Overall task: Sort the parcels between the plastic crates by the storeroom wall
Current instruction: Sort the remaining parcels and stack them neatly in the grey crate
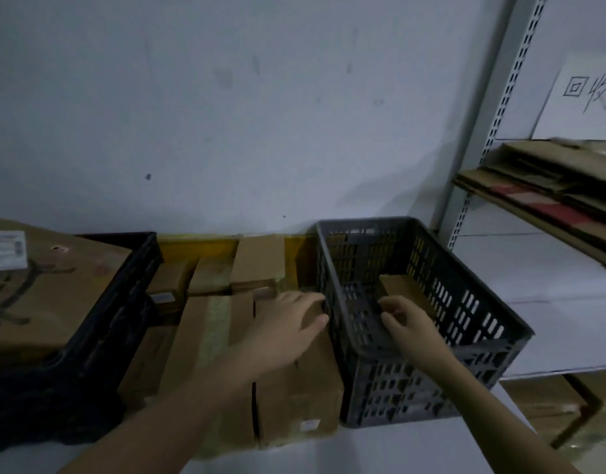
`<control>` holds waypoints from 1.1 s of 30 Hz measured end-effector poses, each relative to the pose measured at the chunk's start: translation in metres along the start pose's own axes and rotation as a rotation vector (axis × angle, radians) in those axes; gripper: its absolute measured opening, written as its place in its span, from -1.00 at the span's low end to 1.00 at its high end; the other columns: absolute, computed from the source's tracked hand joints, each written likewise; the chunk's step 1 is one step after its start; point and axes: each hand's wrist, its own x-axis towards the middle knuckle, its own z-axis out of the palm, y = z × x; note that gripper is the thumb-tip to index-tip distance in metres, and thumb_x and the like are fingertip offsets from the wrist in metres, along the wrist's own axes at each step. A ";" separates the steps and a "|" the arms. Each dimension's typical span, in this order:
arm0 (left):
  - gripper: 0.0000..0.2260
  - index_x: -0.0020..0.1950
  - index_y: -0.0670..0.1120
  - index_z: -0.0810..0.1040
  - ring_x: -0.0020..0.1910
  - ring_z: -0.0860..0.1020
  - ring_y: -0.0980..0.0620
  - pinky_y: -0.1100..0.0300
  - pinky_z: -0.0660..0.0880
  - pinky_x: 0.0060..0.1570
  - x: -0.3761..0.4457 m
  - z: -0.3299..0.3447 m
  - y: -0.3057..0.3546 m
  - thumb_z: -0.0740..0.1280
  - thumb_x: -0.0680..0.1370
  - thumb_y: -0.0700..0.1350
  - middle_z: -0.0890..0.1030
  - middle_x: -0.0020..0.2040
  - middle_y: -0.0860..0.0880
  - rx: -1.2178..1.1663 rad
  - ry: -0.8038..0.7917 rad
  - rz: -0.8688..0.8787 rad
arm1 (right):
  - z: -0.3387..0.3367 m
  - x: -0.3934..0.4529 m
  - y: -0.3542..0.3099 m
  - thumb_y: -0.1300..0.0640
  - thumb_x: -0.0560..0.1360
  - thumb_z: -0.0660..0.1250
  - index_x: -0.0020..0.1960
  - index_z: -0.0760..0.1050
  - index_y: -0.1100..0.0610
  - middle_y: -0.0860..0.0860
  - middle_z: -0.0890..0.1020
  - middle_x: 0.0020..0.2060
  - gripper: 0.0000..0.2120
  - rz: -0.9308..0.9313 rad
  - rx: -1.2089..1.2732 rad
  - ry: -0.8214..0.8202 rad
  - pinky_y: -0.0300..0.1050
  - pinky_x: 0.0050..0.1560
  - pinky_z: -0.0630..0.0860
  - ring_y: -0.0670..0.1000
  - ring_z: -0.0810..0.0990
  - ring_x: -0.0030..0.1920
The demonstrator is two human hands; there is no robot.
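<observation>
**Reaching for the next parcel beside the grey crate**

Our left hand (287, 323) lies flat, fingers straight and spread, on top of the brown cardboard parcel (294, 381) that stands just left of the grey slotted plastic crate (465, 323). Our right hand (407, 319) is inside that crate, fingers loosely curled near its left wall; we cannot tell whether it grips the rim or merely hovers there. One small brown cardboard box (402, 285) already sits on the crate's floor, just beyond the right hand.

More taped cardboard parcels (205, 323) crowd the gap between the grey crate and the black plastic crate (130, 292) on the left, which holds a large flat brown carton (51, 289). Flattened cardboard sheets (547, 186) rest on the metal shelf (479, 155) at the right.

To do this step well, we judge the left hand should slide to the parcel's far edge and curl under it, while the right hand steadies the crate so it does not skid. The parcel is pressed against its neighbours, so we should lift straight up before swinging it over the rim.
</observation>
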 end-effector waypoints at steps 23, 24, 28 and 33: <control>-0.56 0.43 -0.04 0.38 0.25 0.49 -0.10 0.03 0.47 0.22 0.338 0.224 -0.017 0.28 0.57 0.04 0.48 0.34 -0.11 0.039 -0.509 -0.461 | 0.009 0.256 0.213 0.04 0.59 0.23 0.55 0.03 0.28 0.28 0.19 0.50 -0.33 0.681 -0.307 -0.221 0.05 0.47 0.23 0.27 0.22 0.49; -0.56 0.38 -0.03 0.41 0.24 0.50 -0.10 0.02 0.47 0.22 0.339 0.229 -0.020 0.31 0.55 0.09 0.50 0.32 -0.10 0.023 -0.499 -0.474 | 0.015 0.256 0.217 0.03 0.61 0.21 0.53 0.12 0.26 0.26 0.25 0.49 -0.40 0.683 -0.276 -0.246 0.04 0.47 0.24 0.26 0.26 0.47; -0.65 0.31 0.05 0.44 0.19 0.53 -0.06 0.15 0.46 0.12 0.340 0.235 -0.036 0.30 0.54 0.03 0.54 0.27 -0.07 -0.036 -0.398 -0.527 | 0.027 0.255 0.232 0.05 0.63 0.26 0.59 0.06 0.17 0.19 0.28 0.51 -0.36 0.758 0.221 -0.235 0.13 0.44 0.32 0.23 0.32 0.46; -0.70 0.30 0.08 0.47 0.16 0.54 -0.05 0.10 0.50 0.12 0.341 0.224 -0.031 0.23 0.56 -0.08 0.57 0.23 -0.05 -0.030 -0.311 -0.521 | 0.022 0.262 0.230 0.17 0.64 0.23 0.46 0.32 0.24 0.21 0.49 0.34 -0.58 0.764 0.336 -0.099 0.01 0.28 0.44 0.17 0.50 0.26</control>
